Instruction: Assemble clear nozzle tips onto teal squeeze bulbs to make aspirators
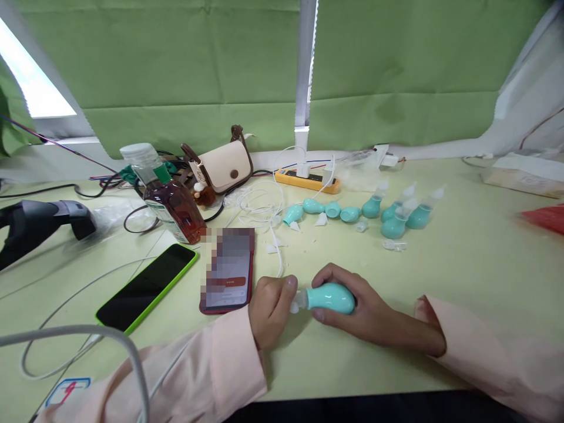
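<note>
My right hand (365,305) is wrapped round a teal rubber bulb (332,297) that lies on its side on the pale table (462,282). My left hand (269,306) is closed in a pinch on the clear tip (298,301) at the bulb's left end. Both wrists rest on the table near its front edge. Further back lies a row of several more teal bulbs (374,207), some with clear tips fitted, some bare, with loose clear caps (394,245) among them.
A red-cased phone (229,270) and a green-cased phone (147,286) lie left of my hands. Behind them stand a brown-liquid bottle (174,207), a cream handbag (224,166), white cables (259,205) and a yellow power strip (308,180). A handheld scanner (39,220) is far left.
</note>
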A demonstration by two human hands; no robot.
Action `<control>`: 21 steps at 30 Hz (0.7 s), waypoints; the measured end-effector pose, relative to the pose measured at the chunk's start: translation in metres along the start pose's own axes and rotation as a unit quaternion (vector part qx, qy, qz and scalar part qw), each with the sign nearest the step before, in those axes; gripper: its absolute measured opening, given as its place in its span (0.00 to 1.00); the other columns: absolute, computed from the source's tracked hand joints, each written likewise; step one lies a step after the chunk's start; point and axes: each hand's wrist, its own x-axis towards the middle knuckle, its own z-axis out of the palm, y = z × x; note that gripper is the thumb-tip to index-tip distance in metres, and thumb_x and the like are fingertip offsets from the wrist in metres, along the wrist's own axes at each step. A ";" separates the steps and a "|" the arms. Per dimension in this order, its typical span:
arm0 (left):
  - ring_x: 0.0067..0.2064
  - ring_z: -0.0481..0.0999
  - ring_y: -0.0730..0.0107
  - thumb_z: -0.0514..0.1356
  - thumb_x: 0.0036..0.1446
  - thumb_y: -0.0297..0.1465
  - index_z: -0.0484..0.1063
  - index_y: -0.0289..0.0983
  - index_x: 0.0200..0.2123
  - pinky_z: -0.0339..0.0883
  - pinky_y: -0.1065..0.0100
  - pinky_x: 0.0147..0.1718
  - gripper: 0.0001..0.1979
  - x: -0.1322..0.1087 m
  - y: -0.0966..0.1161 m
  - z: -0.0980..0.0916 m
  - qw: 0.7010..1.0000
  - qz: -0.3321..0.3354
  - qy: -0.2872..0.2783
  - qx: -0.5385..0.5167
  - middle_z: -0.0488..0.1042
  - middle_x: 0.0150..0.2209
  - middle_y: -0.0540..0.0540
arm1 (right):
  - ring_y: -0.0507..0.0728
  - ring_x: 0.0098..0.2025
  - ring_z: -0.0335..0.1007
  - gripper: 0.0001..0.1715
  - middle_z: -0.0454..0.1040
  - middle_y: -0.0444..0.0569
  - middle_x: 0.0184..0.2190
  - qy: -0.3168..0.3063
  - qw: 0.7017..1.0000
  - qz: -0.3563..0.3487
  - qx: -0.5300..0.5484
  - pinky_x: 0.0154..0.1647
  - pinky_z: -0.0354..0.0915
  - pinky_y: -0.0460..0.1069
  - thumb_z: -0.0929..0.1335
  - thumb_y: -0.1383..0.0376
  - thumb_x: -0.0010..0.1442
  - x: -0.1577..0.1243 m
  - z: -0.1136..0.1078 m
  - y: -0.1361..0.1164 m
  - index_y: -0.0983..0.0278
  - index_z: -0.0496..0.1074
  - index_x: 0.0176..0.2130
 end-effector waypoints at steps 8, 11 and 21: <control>0.24 0.61 0.68 0.45 0.54 0.33 0.65 0.37 0.19 0.56 0.67 0.26 0.16 -0.011 -0.011 0.011 0.994 -0.061 0.085 0.028 0.59 0.18 0.49 | 0.52 0.35 0.65 0.11 0.68 0.45 0.34 -0.011 0.975 -0.101 -0.195 0.37 0.61 0.48 0.62 0.64 0.54 -0.007 0.009 -0.005 0.61 0.58 0.40; 0.25 0.62 0.68 0.46 0.53 0.32 0.67 0.38 0.22 0.57 0.68 0.27 0.14 -0.015 -0.014 0.013 0.994 -0.062 0.086 0.008 0.60 0.20 0.49 | 0.53 0.37 0.65 0.11 0.68 0.46 0.36 -0.024 0.972 -0.105 -0.208 0.38 0.61 0.49 0.61 0.63 0.55 -0.008 0.011 -0.006 0.60 0.58 0.40; 0.16 0.47 0.75 0.44 0.54 0.33 0.54 0.38 0.12 0.44 0.68 0.19 0.20 0.001 -0.002 0.000 1.000 0.016 0.007 -0.001 0.49 0.11 0.53 | 0.42 0.12 0.48 0.19 0.60 0.37 0.22 -0.049 0.976 0.124 0.170 0.10 0.52 0.40 0.64 0.55 0.50 0.002 0.019 0.002 0.60 0.55 0.38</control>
